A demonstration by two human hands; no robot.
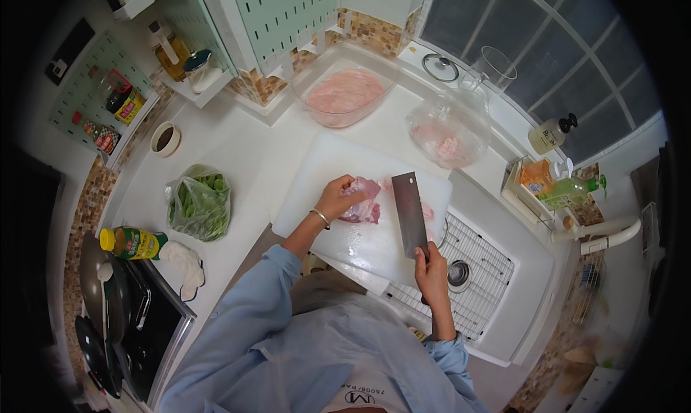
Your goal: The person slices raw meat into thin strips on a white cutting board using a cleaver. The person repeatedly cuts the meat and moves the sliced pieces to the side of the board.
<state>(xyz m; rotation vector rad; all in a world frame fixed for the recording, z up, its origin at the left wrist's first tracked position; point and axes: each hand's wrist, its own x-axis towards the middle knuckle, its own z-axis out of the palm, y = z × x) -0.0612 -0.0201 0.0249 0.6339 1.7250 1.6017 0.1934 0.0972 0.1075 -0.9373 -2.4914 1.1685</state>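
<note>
My left hand (338, 197) grips a piece of raw meat (367, 199) that lies on a white cutting board (345, 248). In my right hand (430, 272) is the handle of a cleaver (409, 210), its broad dark blade pointing away from me over the board's right part. Small pale meat scraps lie beside and partly behind the blade. Beyond the board stands a clear container (348, 118) with pink raw meat spread inside. To its right lies a clear plastic bag (448, 129) holding some pink meat.
Right of the board is a white sink (534, 283) with a wire rack; the board overhangs it. A bag of green vegetables (198, 202), a yellow-capped bottle (135, 243) and a white cloth item (183, 267) lie left, near the stove (156, 326). Soap bottles (572, 191) stand behind the sink.
</note>
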